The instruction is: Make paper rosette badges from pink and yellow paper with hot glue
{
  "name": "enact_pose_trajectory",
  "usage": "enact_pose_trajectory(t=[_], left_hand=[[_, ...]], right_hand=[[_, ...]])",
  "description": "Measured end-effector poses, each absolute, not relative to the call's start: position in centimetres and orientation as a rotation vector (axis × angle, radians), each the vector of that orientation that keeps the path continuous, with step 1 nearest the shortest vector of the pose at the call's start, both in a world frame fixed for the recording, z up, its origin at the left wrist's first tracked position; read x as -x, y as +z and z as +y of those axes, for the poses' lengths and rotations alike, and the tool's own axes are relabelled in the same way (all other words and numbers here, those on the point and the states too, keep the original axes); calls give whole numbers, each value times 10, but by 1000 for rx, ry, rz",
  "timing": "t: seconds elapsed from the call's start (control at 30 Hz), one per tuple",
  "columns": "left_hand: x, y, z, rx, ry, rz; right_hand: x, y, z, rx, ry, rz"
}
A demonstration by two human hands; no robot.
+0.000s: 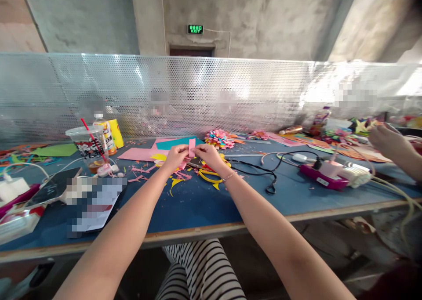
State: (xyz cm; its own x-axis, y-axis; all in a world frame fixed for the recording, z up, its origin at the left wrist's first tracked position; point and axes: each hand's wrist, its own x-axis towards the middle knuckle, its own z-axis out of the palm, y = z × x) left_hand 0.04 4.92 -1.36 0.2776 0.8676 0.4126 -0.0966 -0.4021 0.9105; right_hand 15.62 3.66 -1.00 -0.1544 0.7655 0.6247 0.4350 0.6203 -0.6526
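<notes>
A small pink paper strip stands upright between my two hands above the blue table. My left hand pinches it from the left, and my right hand pinches its right side. Under and around my hands lie pink and yellow paper scraps. Yellow-handled scissors rest just below my right hand, their blades partly hidden. Behind my hands are a pink paper sheet and a teal sheet. A ball of pink, blue and yellow paper pieces sits behind my right hand.
At left stand a plastic cup with a red straw, a bottle and a tablet. To the right lie a black cord and a purple power strip. Another person's hand is at far right. A perforated screen borders the table's back.
</notes>
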Motion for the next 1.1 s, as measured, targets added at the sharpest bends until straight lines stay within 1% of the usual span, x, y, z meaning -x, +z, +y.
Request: enact_pose_trajectory(t=[0.2, 0.53, 0.67, 0.83, 1.0, 1.1], left_hand=[[0, -8, 38, -1551, 1284, 679], [-3, -13, 42, -1741, 1316, 733], [-3, -13, 43, -1753, 1337, 727], [-3, -14, 44, -1817, 1344, 746], [-4, -16, 44, -1978, 1326, 756], [-5, -15, 43, -2039, 1332, 764]], right_hand=[[-157, -9, 37, 965, 391, -1799], [-162, -12, 40, 1059, 339, -1782], [-162, -13, 40, 935, 419, -1760], [-156, -9, 36, 868, 454, -1591], [-153, -6, 33, 813, 659, -1541], [-153, -7, 32, 791, 725, -1505]])
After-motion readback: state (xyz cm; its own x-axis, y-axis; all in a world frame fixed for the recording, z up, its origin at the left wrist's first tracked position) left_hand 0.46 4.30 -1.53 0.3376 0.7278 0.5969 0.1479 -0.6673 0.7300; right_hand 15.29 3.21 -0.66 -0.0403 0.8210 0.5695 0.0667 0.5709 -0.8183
